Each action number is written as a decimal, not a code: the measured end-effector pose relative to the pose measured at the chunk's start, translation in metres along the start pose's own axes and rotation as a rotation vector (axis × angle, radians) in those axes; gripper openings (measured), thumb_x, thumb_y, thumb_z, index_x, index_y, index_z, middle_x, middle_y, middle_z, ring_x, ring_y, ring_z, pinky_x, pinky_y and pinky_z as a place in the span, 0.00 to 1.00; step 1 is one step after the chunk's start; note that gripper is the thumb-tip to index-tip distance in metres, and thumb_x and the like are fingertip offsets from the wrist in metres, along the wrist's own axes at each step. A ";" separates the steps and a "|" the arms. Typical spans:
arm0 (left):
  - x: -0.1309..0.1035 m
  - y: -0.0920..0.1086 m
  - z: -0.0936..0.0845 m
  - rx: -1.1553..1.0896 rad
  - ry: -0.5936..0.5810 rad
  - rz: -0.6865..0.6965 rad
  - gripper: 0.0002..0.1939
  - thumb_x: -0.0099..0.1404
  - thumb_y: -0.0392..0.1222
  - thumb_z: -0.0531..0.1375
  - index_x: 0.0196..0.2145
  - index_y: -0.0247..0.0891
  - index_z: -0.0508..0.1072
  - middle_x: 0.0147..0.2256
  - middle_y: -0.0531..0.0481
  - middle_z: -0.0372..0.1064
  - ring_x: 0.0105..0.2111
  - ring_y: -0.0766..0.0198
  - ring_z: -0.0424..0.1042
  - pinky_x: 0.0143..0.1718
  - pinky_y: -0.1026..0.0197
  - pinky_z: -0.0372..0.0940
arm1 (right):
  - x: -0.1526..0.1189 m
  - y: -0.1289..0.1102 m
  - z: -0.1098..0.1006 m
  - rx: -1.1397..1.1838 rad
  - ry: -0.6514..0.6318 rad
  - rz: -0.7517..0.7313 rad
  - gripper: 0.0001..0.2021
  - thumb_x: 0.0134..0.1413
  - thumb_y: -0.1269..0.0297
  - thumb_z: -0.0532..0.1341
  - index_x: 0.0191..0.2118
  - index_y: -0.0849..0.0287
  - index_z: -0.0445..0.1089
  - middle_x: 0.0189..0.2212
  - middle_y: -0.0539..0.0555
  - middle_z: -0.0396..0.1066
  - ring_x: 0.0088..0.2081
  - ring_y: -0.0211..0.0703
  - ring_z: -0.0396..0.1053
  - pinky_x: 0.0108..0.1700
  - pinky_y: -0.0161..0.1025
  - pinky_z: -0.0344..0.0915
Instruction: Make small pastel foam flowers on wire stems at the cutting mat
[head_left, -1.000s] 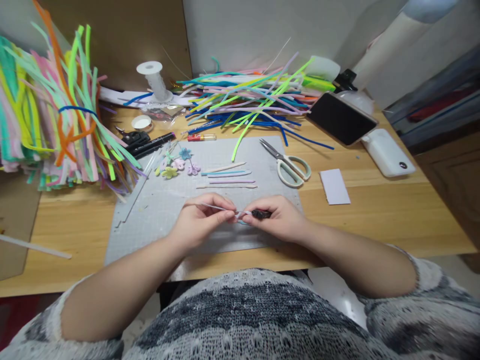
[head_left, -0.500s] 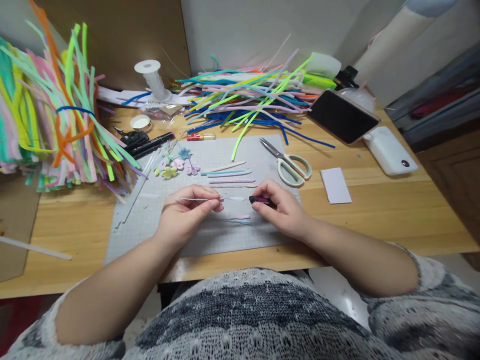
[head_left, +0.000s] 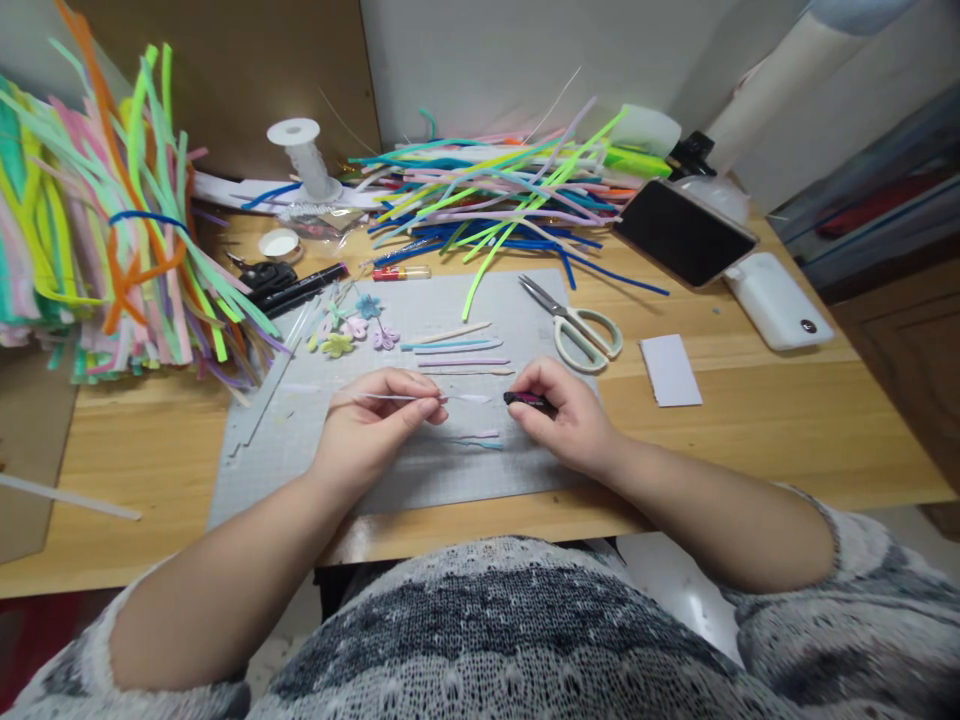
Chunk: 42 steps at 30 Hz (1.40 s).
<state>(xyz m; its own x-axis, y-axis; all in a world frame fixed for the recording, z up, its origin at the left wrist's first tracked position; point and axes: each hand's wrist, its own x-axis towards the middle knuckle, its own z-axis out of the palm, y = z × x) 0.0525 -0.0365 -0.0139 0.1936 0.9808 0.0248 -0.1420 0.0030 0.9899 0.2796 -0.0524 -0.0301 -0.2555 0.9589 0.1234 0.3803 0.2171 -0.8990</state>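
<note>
My left hand (head_left: 386, 410) pinches a thin white pipe cleaner (head_left: 472, 398) between thumb and fingertips. Its fuzzy end points right, and the thin length runs back over the fingers. In my closed right hand (head_left: 559, 410) is a small black-and-magenta object (head_left: 529, 401), mostly covered by the fingers; its kind is unclear. A narrow gap separates its black end from the white tip. Under both hands lies a grey cutting mat (head_left: 300, 470). Beyond them rest several pastel pipe cleaner pieces (head_left: 461, 362), with short pink and blue pieces (head_left: 477, 436) nearer me.
Scissors (head_left: 577, 325) lie on the mat's far right, small pipe cleaner flowers (head_left: 337, 345) on its left. Behind are loose pipe cleaners (head_left: 510, 190) and a white spool (head_left: 304, 160). A bundle (head_left: 150, 220) stands left; a phone (head_left: 684, 235) and white card (head_left: 670, 370) are right.
My right hand has shifted slightly right with the black-and-magenta object, widening the gap to the white tip. My left hand has stayed almost still.
</note>
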 end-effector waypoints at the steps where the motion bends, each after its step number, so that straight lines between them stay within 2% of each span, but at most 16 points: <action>1: 0.000 0.000 0.000 -0.001 -0.002 0.000 0.04 0.54 0.36 0.68 0.27 0.36 0.76 0.30 0.50 0.74 0.25 0.68 0.74 0.30 0.63 0.71 | 0.000 0.000 0.000 -0.010 -0.002 0.000 0.05 0.53 0.63 0.59 0.33 0.56 0.61 0.25 0.47 0.64 0.28 0.36 0.60 0.31 0.36 0.56; 17: -0.001 0.000 0.002 -0.010 -0.002 -0.038 0.06 0.53 0.39 0.69 0.27 0.36 0.75 0.30 0.50 0.73 0.25 0.67 0.74 0.31 0.62 0.71 | -0.002 0.001 0.000 -0.053 -0.049 0.019 0.04 0.53 0.64 0.58 0.32 0.55 0.61 0.25 0.47 0.63 0.27 0.36 0.59 0.31 0.37 0.56; 25: -0.001 0.000 0.000 -0.031 0.003 -0.037 0.05 0.54 0.37 0.68 0.27 0.36 0.76 0.30 0.51 0.74 0.25 0.68 0.74 0.31 0.63 0.71 | 0.001 0.002 0.000 0.012 0.013 0.029 0.07 0.51 0.62 0.60 0.32 0.55 0.61 0.25 0.46 0.62 0.27 0.36 0.59 0.31 0.37 0.56; 28: 0.002 -0.005 0.001 -0.078 0.024 -0.191 0.06 0.53 0.37 0.69 0.28 0.34 0.75 0.29 0.50 0.75 0.26 0.68 0.75 0.31 0.65 0.71 | 0.005 0.005 -0.003 0.052 0.115 0.042 0.07 0.51 0.61 0.60 0.32 0.55 0.61 0.24 0.46 0.60 0.27 0.36 0.58 0.31 0.37 0.56; 31: 0.007 -0.010 0.004 -0.193 0.028 -0.468 0.08 0.52 0.35 0.69 0.30 0.33 0.74 0.26 0.49 0.76 0.26 0.68 0.76 0.31 0.66 0.72 | 0.009 0.009 -0.006 0.108 0.190 0.076 0.07 0.53 0.59 0.59 0.31 0.55 0.61 0.24 0.46 0.58 0.27 0.37 0.57 0.30 0.37 0.55; 33: 0.009 -0.010 0.005 -0.276 0.017 -0.625 0.09 0.53 0.32 0.68 0.34 0.32 0.75 0.28 0.47 0.77 0.29 0.67 0.77 0.34 0.67 0.73 | 0.010 0.010 -0.007 0.133 0.203 0.086 0.08 0.53 0.58 0.59 0.31 0.55 0.61 0.25 0.46 0.58 0.27 0.37 0.56 0.30 0.37 0.54; 35: 0.010 -0.008 0.005 -0.335 -0.004 -0.719 0.10 0.56 0.30 0.65 0.38 0.31 0.75 0.35 0.42 0.78 0.34 0.66 0.78 0.38 0.67 0.73 | 0.010 0.011 -0.007 0.149 0.206 0.084 0.08 0.53 0.58 0.59 0.32 0.55 0.61 0.25 0.47 0.58 0.27 0.37 0.56 0.30 0.37 0.54; 38: 0.008 -0.002 0.002 -0.390 -0.052 -0.768 0.11 0.60 0.30 0.62 0.42 0.31 0.75 0.44 0.36 0.76 0.43 0.60 0.77 0.45 0.64 0.72 | 0.010 0.012 -0.008 0.161 0.203 0.091 0.08 0.53 0.57 0.59 0.32 0.55 0.61 0.24 0.47 0.58 0.27 0.37 0.56 0.30 0.37 0.54; 42: 0.006 0.001 -0.004 -0.423 -0.136 -0.712 0.15 0.59 0.33 0.63 0.46 0.32 0.74 0.52 0.35 0.71 0.52 0.54 0.72 0.54 0.57 0.68 | 0.012 0.013 -0.009 0.157 0.210 0.089 0.09 0.53 0.56 0.59 0.32 0.55 0.61 0.25 0.47 0.59 0.27 0.38 0.57 0.29 0.37 0.55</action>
<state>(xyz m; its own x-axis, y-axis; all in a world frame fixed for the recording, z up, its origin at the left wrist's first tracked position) 0.0500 -0.0300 -0.0129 0.4866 0.6847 -0.5426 -0.2880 0.7121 0.6403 0.2898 -0.0366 -0.0368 -0.0309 0.9934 0.1103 0.2462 0.1146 -0.9624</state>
